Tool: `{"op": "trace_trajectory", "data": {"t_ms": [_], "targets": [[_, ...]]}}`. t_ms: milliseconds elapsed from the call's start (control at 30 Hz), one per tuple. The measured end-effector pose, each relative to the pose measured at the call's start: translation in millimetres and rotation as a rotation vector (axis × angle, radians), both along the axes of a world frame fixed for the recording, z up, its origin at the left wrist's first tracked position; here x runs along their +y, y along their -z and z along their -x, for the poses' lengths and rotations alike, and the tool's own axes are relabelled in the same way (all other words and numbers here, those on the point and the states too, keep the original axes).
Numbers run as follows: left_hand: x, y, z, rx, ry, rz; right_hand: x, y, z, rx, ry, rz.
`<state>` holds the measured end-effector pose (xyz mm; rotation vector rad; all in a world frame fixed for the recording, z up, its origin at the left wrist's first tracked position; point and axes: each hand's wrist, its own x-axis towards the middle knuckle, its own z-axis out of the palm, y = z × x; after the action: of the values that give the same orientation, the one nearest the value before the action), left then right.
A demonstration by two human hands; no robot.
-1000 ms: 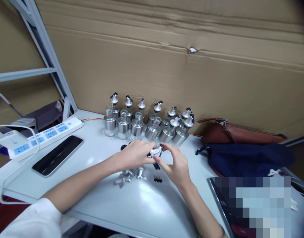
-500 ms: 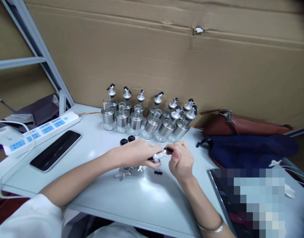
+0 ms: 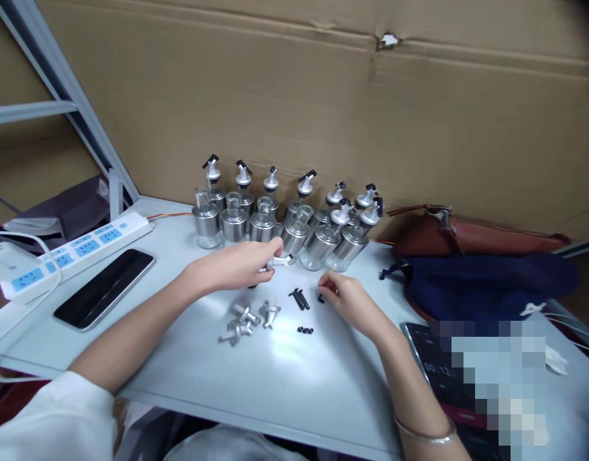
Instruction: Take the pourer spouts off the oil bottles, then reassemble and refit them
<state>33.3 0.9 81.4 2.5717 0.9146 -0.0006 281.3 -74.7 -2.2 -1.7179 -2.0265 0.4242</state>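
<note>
My left hand (image 3: 234,264) pinches a silver pourer spout (image 3: 281,261) in front of the bottles. To its right, my right hand (image 3: 352,301) has its fingers pressed together; whatever they hold is too small to name. A small black piece (image 3: 321,298) lies just under those fingertips. Between the hands are several black levers (image 3: 300,299), with a short row of tiny black parts (image 3: 305,330) nearer the front. Loose silver spouts (image 3: 270,314) lie below my left hand. Several glass-and-steel bottles (image 3: 323,246) stand at the back, some topped with spouts, others with bare necks.
A phone (image 3: 105,288) and a white power strip (image 3: 83,250) lie at the left of the table (image 3: 256,390). On the right are a device with a lit timer (image 3: 433,365), a dark blue cloth (image 3: 477,285) and a brown bag (image 3: 496,240). Cardboard (image 3: 275,96) stands behind.
My hands have moved apart from their meeting point over the parts. The left one went up and left with the silver spout; the right lowered its fingertips beside the black levers, now in view.
</note>
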Motion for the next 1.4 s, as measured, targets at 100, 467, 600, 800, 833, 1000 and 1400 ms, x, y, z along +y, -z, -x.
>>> {"op": "trace_trajectory", "data": {"t_ms": [100,467,600,800,833,1000,1400], "targets": [[1.0,-1.0,1.8,-0.007,-0.002,0.012,-0.9,0.7,1.9,-0.002,-0.009,0.073],[3.0,2.9,2.4,-0.023,0.029,0.037,-2.3,-0.9,10.9,0.033,-0.022,0.150],[3.5,1.3,2.6,-0.017,0.032,0.039,-1.5,-2.7,7.1,0.030,0.000,0.146],[3.5,-0.6,3.7,-0.004,0.034,0.040,-3.2,-3.9,4.9,-0.006,0.012,0.199],[3.4,-0.6,3.6,-0.007,0.035,0.040,-3.6,-3.9,5.7,-0.008,0.012,0.201],[3.0,-0.8,2.2,-0.044,0.046,0.036,-5.5,-4.9,10.2,-0.006,-0.011,0.195],[3.4,-1.1,0.7,-0.086,0.049,0.013,-7.7,-6.8,9.0,-0.030,-0.109,0.205]]}}
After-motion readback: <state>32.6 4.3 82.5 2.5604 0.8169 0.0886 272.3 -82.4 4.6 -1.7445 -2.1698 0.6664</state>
